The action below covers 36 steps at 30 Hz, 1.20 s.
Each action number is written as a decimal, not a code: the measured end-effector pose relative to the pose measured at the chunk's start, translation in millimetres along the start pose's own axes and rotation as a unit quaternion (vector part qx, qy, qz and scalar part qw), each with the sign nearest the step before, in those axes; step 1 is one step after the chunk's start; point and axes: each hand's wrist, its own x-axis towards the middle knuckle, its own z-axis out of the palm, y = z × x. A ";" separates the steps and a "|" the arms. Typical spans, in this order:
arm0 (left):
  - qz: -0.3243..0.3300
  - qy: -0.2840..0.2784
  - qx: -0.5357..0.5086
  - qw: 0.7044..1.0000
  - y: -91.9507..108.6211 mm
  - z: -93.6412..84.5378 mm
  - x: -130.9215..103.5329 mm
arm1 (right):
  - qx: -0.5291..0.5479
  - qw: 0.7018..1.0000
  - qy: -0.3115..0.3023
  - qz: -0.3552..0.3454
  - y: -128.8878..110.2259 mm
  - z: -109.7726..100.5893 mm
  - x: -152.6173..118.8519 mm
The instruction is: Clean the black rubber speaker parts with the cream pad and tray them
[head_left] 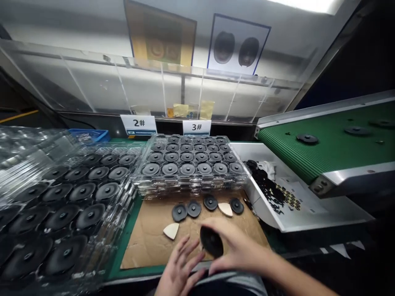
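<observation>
My right hand grips a black oval disc-shaped part, tilted on edge between thumb and fingers above the front of the cardboard sheet. Just left of it, my left hand has its fingers spread and holds nothing; whether a fingertip touches the part I cannot tell. Several similar black discs with a small centre knob lie on the cardboard beyond my hands. Two cream wedge-shaped pieces lie among them, one at the left and one between the discs at the right.
Clear plastic trays filled with black discs stand behind the cardboard, with more trays on the left. A white bin at right holds small black and ring-shaped pieces. Above it runs a green conveyor carrying discs. A blue basket sits back left.
</observation>
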 end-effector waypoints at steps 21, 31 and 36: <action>0.124 0.155 -0.244 0.949 47.8 -52.2 -43.0 | 0.061 0.985 0.022 0.160 11.2 181.4 59.6; 0.096 0.170 -0.210 0.958 65.0 -48.1 -17.4 | 0.115 0.990 -0.015 0.081 9.4 180.5 48.8; 0.088 0.165 -0.214 0.959 72.8 -40.3 -6.1 | 0.143 0.986 0.006 0.088 0.7 137.7 55.4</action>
